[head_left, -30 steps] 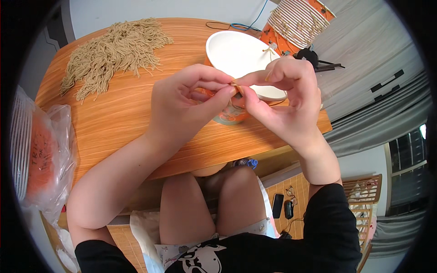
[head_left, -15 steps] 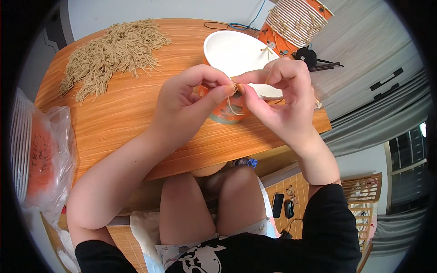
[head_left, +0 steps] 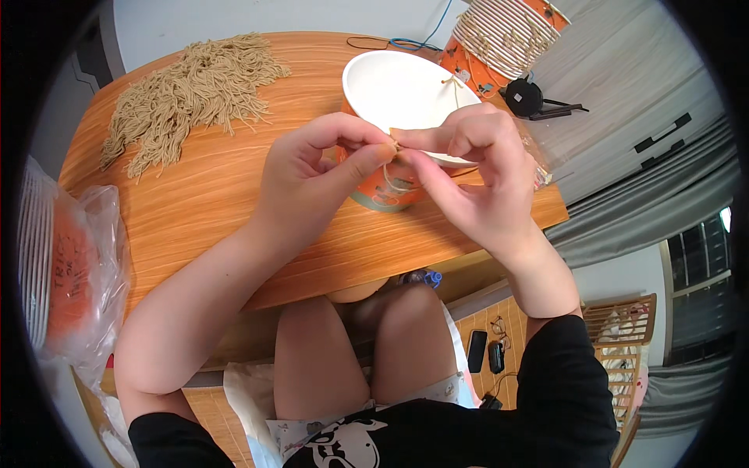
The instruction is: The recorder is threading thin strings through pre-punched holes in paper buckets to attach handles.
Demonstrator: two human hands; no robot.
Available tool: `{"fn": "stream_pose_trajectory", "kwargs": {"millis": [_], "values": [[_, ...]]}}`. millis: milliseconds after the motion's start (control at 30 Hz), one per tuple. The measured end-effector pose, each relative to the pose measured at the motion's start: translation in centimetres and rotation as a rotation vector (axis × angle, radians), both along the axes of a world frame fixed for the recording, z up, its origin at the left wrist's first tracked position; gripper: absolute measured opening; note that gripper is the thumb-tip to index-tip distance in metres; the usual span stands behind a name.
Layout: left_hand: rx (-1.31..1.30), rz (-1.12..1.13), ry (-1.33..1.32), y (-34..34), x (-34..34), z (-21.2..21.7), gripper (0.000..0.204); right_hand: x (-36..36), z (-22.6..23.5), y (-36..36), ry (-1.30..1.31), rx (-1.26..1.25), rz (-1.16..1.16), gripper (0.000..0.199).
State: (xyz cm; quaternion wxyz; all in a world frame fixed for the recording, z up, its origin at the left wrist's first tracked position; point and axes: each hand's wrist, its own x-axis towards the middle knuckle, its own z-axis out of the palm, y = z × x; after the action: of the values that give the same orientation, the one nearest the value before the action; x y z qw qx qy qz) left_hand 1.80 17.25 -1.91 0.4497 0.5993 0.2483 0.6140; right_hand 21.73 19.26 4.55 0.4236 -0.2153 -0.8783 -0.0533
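Observation:
An orange paper cup (head_left: 386, 187) with a white inside stands on the wooden table (head_left: 218, 203) in front of me. My left hand (head_left: 320, 175) and my right hand (head_left: 468, 168) meet above the cup's near rim. Both pinch a thin beige string (head_left: 395, 181) at the fingertips; a loop of it hangs down against the cup's side. A second bit of string (head_left: 451, 84) shows at the cup's far rim. My right hand covers part of the rim.
A heap of cut beige strings (head_left: 191, 90) lies at the table's far left. A stack of orange striped cups (head_left: 507, 35) lies at the far right beside a black object (head_left: 524, 97). A plastic bag with orange contents (head_left: 74, 273) sits at the left.
Both hands have shifted slightly while staying pinched together over the cup; the string loop now hangs lower against the cup's side.

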Motion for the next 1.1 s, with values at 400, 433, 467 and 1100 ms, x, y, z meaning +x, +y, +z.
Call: {"fn": "stream_pose_trajectory", "kwargs": {"millis": [400, 433, 467, 1100], "values": [[0.129, 0.058, -0.082, -0.1, 0.6, -0.3, 0.013, 0.1, -0.2, 0.2, 0.118, -0.155, 0.181, 0.032], [0.128, 0.059, -0.081, -0.2, 0.5, -0.3, 0.013, 0.1, -0.3, 0.3, 0.122, -0.102, 0.198, 0.034], [0.152, 0.115, 0.043, -0.3, 0.4, -0.1, 0.017, 0.2, -0.3, 0.5, 0.120, -0.101, 0.196, 0.034], [0.295, 0.209, 0.164, -0.5, -0.1, 0.5, 0.009, 1.0, -0.4, -3.6, -0.020, 0.060, 0.146, 0.036]]}}
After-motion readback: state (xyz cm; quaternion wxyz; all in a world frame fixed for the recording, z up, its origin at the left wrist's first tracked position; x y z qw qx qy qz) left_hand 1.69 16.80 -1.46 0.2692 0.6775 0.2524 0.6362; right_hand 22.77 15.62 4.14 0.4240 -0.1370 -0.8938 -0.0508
